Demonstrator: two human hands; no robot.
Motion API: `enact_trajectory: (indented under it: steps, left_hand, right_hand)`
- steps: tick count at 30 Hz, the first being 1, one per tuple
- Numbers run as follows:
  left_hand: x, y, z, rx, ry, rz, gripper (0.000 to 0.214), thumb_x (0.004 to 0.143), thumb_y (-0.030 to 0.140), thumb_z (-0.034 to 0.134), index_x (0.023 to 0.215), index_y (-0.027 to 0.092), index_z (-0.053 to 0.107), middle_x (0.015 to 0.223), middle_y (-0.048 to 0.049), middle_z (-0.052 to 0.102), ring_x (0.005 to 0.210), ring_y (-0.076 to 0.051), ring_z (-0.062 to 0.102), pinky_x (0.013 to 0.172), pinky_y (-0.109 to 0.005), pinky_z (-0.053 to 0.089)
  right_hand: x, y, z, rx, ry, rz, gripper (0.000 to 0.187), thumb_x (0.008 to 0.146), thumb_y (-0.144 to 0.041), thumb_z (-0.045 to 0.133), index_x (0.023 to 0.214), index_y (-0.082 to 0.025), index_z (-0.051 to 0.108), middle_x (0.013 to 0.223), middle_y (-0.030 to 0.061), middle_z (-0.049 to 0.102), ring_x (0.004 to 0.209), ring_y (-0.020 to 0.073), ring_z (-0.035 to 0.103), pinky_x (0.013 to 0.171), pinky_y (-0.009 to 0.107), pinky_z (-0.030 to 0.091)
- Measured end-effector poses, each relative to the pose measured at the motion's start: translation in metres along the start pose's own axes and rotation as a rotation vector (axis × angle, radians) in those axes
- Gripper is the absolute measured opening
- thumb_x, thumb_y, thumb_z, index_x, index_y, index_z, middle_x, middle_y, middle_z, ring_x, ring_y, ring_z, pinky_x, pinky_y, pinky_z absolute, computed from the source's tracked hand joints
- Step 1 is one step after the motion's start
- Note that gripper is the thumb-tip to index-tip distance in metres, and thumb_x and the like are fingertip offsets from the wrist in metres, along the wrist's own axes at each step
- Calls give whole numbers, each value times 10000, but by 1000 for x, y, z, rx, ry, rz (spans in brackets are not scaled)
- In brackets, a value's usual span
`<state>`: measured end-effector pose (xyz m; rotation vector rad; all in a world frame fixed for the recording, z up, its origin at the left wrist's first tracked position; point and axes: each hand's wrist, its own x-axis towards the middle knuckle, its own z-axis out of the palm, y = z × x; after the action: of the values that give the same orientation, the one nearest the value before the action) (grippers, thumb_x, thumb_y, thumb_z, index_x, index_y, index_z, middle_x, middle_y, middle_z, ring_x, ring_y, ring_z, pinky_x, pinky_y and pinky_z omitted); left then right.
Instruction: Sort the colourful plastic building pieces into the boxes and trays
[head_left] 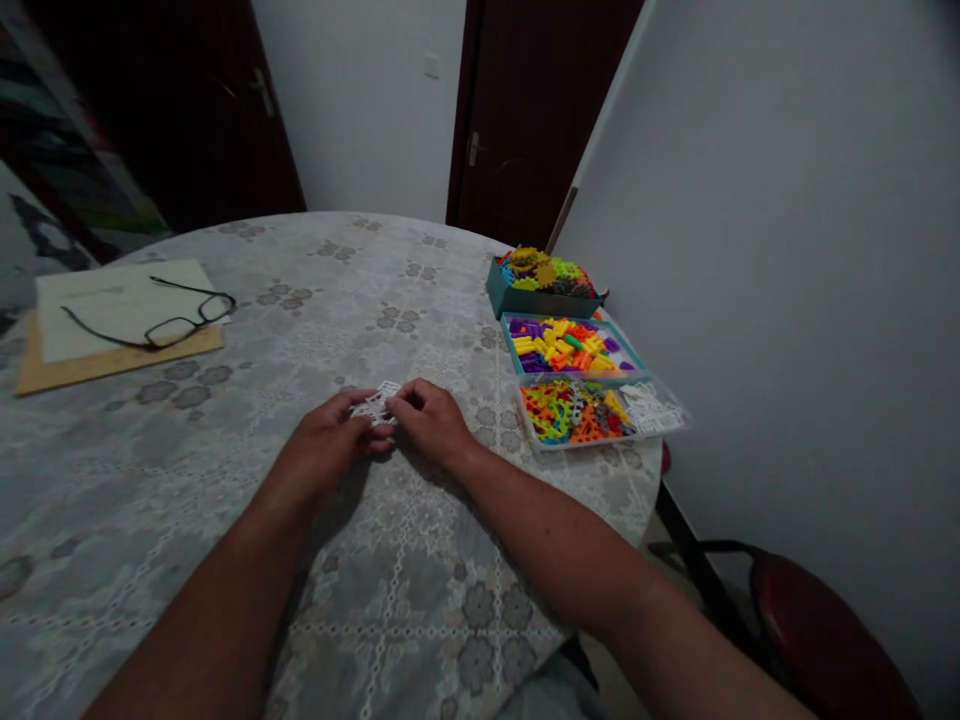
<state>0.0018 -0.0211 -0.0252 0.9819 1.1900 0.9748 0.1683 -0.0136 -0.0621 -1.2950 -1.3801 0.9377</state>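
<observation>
My left hand (330, 440) and my right hand (433, 420) meet over the middle of the round table (225, 520). Both pinch a small white plastic piece assembly (377, 403) held between their fingertips just above the patterned cloth. The fingers of both hands are curled closed round it. Part of the white assembly is hidden behind my fingers.
At the table's right edge stand three trays of coloured plastic pieces: a clear one (592, 412), a teal one (568, 346) and a teal box (541, 280). Black glasses (176, 320) lie on papers (112, 320) at the left. A dark red stool (817, 620) stands lower right beside the wall.
</observation>
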Motion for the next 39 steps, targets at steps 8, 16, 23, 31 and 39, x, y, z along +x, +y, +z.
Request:
enact_trajectory:
  steps: [8, 16, 23, 31, 39]
  left_hand:
    - [-5, -4, 3, 72, 8, 53, 429, 865, 212, 703, 1292, 204, 749, 931, -101, 773, 770, -214, 710, 646, -292, 562]
    - [-1, -9, -1, 21, -26, 103, 473, 759, 95, 726, 1216, 217, 749, 922, -68, 768, 727, -186, 659, 636, -274, 499]
    - [-4, 0, 1, -226, 68, 68, 478, 722, 76, 737, 1193, 159, 729, 1107, -129, 790, 855, -192, 736, 762, -288, 568]
    - [-1, 2, 2, -534, 37, -29, 226, 767, 88, 713, 991, 108, 740, 934, -118, 764, 826, -183, 738, 788, -285, 616]
    - [0, 2, 3, -527, 90, 9, 434, 667, -56, 663, 1059, 117, 735, 980, -110, 773, 807, -189, 755, 722, -269, 613]
  right_hand:
    - [-12, -11, 3, -130, -54, -63, 208, 948, -403, 666, 810, -248, 674, 759, -23, 676, 742, 175, 612, 710, 292, 446]
    - [-5, -3, -6, 17, -21, -19, 272, 918, -486, 649, 788, -247, 638, 724, -18, 624, 718, 185, 575, 684, 298, 449]
    - [-16, -11, -1, -27, -187, -86, 277, 934, -491, 655, 800, -251, 621, 727, -22, 609, 693, 176, 549, 660, 292, 424]
    - [-19, -13, 5, -108, -180, -135, 269, 975, -448, 634, 807, -239, 631, 776, -24, 641, 737, 168, 575, 713, 287, 431]
    - [-18, -5, 0, 0, -111, -79, 296, 969, -460, 640, 771, -250, 576, 677, -45, 573, 666, 163, 520, 648, 280, 412]
